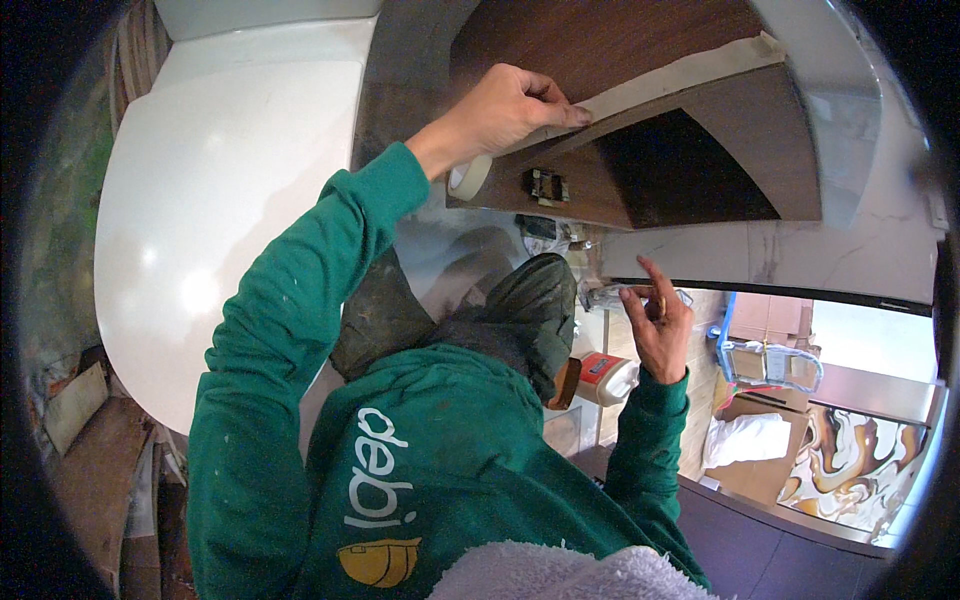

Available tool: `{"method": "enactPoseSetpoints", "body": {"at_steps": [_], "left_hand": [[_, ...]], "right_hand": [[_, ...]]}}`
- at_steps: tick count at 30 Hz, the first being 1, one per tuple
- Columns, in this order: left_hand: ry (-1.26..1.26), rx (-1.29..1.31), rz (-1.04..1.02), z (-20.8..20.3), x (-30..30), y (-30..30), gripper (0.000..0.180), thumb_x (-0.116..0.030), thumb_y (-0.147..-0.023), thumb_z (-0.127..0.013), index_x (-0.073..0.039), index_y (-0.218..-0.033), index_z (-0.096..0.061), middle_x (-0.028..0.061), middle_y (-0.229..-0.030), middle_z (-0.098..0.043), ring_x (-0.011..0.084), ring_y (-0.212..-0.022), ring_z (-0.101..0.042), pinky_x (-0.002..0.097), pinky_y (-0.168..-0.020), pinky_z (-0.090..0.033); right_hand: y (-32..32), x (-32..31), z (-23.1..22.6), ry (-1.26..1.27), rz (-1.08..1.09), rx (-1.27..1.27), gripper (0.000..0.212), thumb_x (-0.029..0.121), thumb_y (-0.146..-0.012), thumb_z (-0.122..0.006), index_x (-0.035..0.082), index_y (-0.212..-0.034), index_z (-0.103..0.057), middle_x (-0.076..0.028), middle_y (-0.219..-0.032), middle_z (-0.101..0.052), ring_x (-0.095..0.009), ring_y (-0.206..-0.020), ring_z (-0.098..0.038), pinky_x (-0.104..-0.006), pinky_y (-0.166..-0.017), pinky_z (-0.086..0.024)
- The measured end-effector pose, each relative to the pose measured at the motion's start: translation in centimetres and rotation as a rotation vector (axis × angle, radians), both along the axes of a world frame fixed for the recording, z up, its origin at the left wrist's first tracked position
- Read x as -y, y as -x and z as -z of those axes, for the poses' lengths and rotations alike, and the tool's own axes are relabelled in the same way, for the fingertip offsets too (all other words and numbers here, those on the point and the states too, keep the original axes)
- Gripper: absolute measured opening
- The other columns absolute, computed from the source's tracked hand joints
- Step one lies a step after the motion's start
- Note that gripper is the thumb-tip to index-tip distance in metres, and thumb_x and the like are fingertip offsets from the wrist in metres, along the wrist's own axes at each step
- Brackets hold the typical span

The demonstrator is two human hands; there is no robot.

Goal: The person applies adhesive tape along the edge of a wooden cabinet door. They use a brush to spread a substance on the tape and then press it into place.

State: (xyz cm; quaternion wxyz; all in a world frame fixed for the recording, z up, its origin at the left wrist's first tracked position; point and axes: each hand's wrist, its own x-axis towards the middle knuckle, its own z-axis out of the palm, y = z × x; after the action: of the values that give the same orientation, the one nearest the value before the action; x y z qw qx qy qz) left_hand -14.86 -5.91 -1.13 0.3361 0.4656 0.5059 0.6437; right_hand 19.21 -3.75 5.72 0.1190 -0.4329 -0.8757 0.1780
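My left hand [520, 108] reaches up to the brown wood-grain panel [590, 175]. Its thumb and fingertips pinch a pale strip of masking tape [680, 76] that runs along the panel's long edge. Just under my left wrist is the tape roll [470, 178], partly hidden by the wrist. The panel has a dark angled cutout and a small metal hinge [547, 187] fixed to its face. My right hand [660, 325] is lower and to the right, apart from the panel, index finger stretched out and other fingers partly curled. I see nothing held in it.
On the left a large white toilet [230, 220] stands close beside my arm. A white jug with a red label [606, 379] is on the floor below my right hand. Farther right are a blue-framed item [770, 362], a white bag [745, 440] and a swirl-patterned panel [855, 465].
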Motion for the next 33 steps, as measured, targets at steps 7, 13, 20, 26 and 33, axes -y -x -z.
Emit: {"method": "enactPoseSetpoints", "body": {"at_steps": [7, 13, 20, 26, 33], "left_hand": [[-0.079, 0.017, 0.039, 0.8, 0.0, 0.4, 0.031, -0.038, -0.086, -0.081, -0.007, -0.085, -0.075, -0.0006, -0.080, -0.068, 0.0106, -0.076, -0.056, 0.0283, -0.073, -0.046], [-0.039, 0.097, 0.082, 0.8, 0.4, 0.6, 0.036, -0.042, -0.087, -0.079, -0.006, -0.087, -0.076, -0.0010, -0.081, -0.067, 0.0104, -0.077, -0.056, 0.0285, -0.071, -0.045], [-0.045, 0.014, 0.061, 0.8, 0.2, 0.3, 0.041, -0.046, -0.087, -0.079, -0.005, -0.091, -0.078, 0.0002, -0.079, -0.069, 0.0095, -0.074, -0.057, 0.0286, -0.066, -0.046], [-0.064, 0.028, 0.074, 0.8, 0.0, 0.1, 0.042, -0.046, -0.087, -0.079, -0.004, -0.092, -0.078, 0.0008, -0.078, -0.069, 0.0093, -0.074, -0.057, 0.0285, -0.066, -0.046], [-0.029, 0.037, 0.052, 0.5, 0.1, -0.2, 0.037, -0.042, -0.088, -0.080, -0.005, -0.093, -0.079, 0.0012, -0.081, -0.071, 0.0094, -0.077, -0.059, 0.0282, -0.073, -0.049]], "right_hand": [[8.3, 0.3, -4.7, -0.370, -0.416, 0.001, 0.073, 0.006, -0.087, -0.076, 0.014, -0.153, -0.045, -0.009, -0.086, -0.074, -0.008, -0.056, -0.057, -0.0269, -0.049, -0.046], [12.8, -1.2, -8.3, -0.663, -0.671, 0.146, 0.076, 0.006, -0.084, -0.078, 0.016, -0.152, -0.047, -0.012, -0.094, -0.075, -0.018, -0.071, -0.072, -0.0335, -0.056, -0.058], [13.9, -2.0, -9.5, -0.691, -0.618, 0.335, 0.075, 0.010, -0.085, -0.078, 0.027, -0.151, -0.048, -0.014, -0.100, -0.075, -0.025, -0.081, -0.075, -0.0400, -0.063, -0.061], [14.0, -2.8, -9.7, -0.710, -0.620, 0.394, 0.075, 0.011, -0.085, -0.078, 0.030, -0.151, -0.047, -0.013, -0.096, -0.074, -0.027, -0.079, -0.075, -0.0412, -0.064, -0.061], [13.9, -2.9, -9.8, -0.687, -0.619, 0.437, 0.084, 0.006, -0.081, -0.079, 0.034, -0.152, -0.045, -0.012, -0.094, -0.073, -0.028, -0.076, -0.074, -0.0426, -0.063, -0.060]]}}
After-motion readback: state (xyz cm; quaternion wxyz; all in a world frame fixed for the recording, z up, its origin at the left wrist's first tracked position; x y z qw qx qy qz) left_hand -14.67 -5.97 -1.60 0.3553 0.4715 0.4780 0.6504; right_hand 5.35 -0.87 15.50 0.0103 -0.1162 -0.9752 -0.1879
